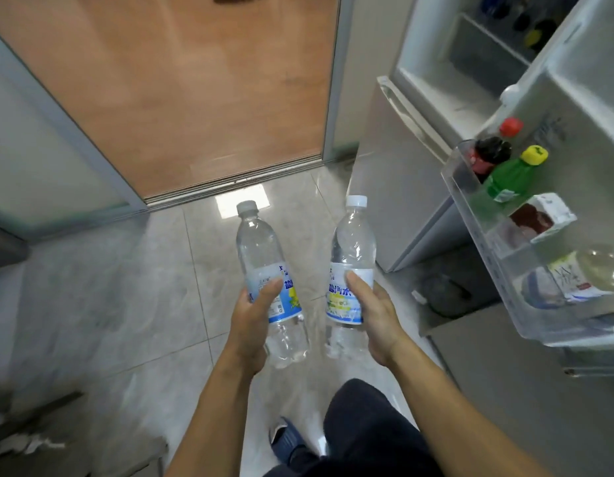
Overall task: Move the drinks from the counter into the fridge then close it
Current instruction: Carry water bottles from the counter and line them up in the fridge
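My left hand (252, 316) grips a clear bottle (260, 251) with a blue-and-yellow label and a grey cap, tilted slightly left. My right hand (374, 313) holds a matching clear bottle (353, 242) with a white cap, nearly upright. Both bottles hang over the tiled floor in the middle of the view. The fridge (432, 84) stands open at the upper right. Its door (580, 108) swings toward me on the right, and its clear shelf (470, 201) carries a dark bottle with a red cap (493, 151), a green bottle with a yellow cap (511, 179) and a carton (542, 216).
A wooden sliding door (181, 84) fills the upper centre, with frosted glass panels (30, 156) to its left. A lower door shelf (573, 287) holds a pale bottle and a carton. A dark object (443, 292) lies on the floor under the fridge door. My leg and shoe (288, 442) are at the bottom.
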Demonstrator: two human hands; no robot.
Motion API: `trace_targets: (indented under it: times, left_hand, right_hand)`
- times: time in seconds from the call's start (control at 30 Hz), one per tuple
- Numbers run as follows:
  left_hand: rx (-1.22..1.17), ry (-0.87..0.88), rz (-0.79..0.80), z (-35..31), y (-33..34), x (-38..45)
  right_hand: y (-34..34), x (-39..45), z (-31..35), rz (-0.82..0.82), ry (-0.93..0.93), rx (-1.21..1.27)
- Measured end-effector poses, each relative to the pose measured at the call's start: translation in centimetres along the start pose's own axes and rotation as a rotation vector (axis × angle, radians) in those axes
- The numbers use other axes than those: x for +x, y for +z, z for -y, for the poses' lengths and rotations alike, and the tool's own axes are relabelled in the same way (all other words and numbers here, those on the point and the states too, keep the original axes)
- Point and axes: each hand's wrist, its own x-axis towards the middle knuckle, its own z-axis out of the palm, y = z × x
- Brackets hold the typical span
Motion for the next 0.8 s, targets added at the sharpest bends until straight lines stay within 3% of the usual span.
trace_targets:
  times: [0.27, 0.53, 0.8]
  left_hand:
    - [0.080, -0.030, 0.068, -5.6, 3.6, 12.9]
    - [0.227, 0.009, 0.162, -14.4, 12.1, 25.7]
    - [0.324, 0.014, 0.327, -18.8, 20.8, 36.6]
  right_hand:
    - [1.5, 11.9, 4.8, -0.095, -0.033, 0.105]
    - [-0.3, 24.1, 14.8, -0.148, -0.103, 0.183]
    - [-4.2, 31.5, 20.9, -0.388, -0.162, 0.295]
